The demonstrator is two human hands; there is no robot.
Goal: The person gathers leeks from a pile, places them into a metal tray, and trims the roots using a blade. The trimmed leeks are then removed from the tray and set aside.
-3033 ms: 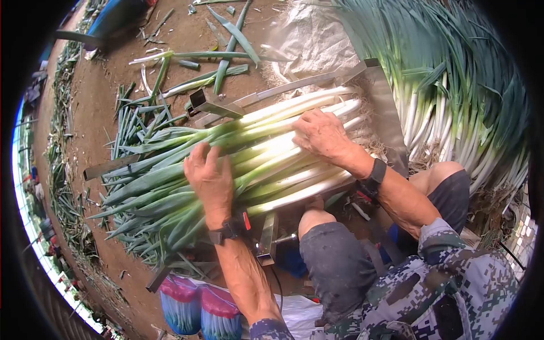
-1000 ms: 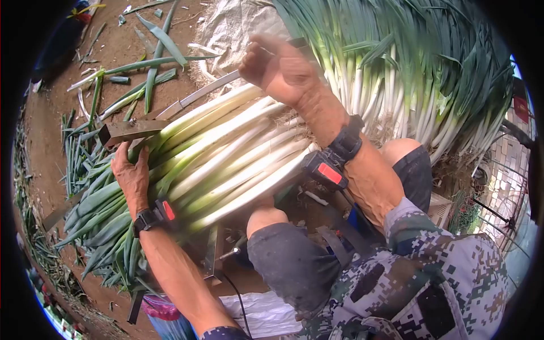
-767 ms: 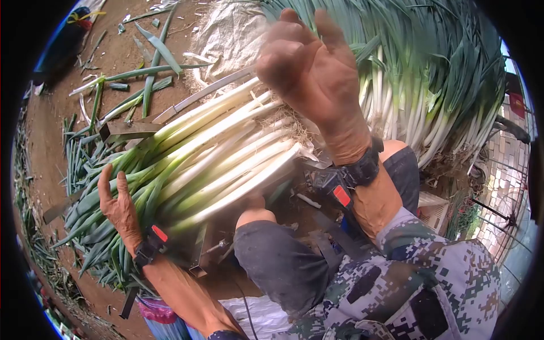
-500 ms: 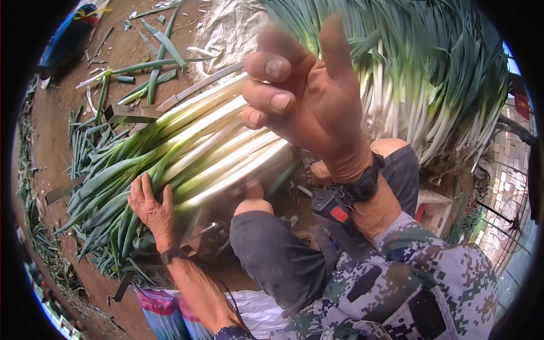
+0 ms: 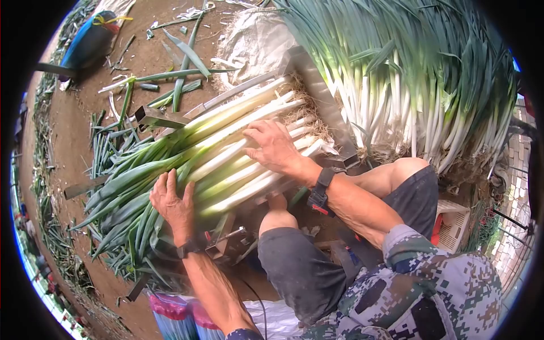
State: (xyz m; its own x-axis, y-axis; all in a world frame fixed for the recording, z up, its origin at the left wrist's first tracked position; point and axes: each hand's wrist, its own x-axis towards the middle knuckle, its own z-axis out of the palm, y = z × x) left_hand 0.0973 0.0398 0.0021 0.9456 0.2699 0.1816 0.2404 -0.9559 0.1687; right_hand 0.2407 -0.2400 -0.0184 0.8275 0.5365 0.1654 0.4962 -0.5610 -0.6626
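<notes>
A thick bundle of leeks (image 5: 209, 147) lies across a metal frame (image 5: 317, 96) over my knees, white stalks to the right, green leaves to the left. My left hand (image 5: 173, 204) rests flat on the green part near the bundle's lower edge, fingers spread. Flat on the white stalks close to the root ends lies my right hand (image 5: 275, 148), also with fingers apart. Neither hand is closed around a stalk.
A big heap of leeks (image 5: 419, 85) lies at the upper right, beyond the frame. A white sack (image 5: 249, 42) and loose cut leaves (image 5: 170, 68) lie on the bare soil. Pink and blue rolls (image 5: 181, 314) stand at the bottom left. A white crate (image 5: 453, 226) sits right.
My right hand, raised up in front of the camera half a second ago, has come down onto the white stalks. My left hand has shifted slightly up along the green leaves.
</notes>
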